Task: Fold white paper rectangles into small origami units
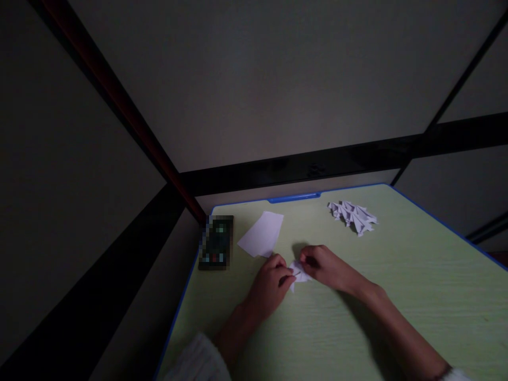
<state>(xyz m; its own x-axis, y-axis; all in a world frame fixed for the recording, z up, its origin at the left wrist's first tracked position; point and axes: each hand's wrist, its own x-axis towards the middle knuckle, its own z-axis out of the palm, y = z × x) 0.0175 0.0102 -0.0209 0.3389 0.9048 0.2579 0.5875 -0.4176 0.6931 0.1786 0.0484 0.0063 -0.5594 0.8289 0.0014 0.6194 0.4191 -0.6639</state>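
Between my hands, low over the table, is a small folded piece of white paper [300, 272] with pointed corners. My left hand [273, 283] pinches its left side between thumb and fingers. At its upper right edge, my right hand [320, 263] has its fingers curled and pressed together on the paper. Parts of the folded paper are hidden behind my fingertips. Just beyond my left hand lies a flat stack or sheet of white paper [262, 234].
Several folded white paper figures [353, 216] lie in a cluster at the back right. A dark phone [216, 243], pixelated, rests at the left edge. The pale green table [397, 296] has a blue rim and a blue handle [294, 198] at its far edge, near a wall.
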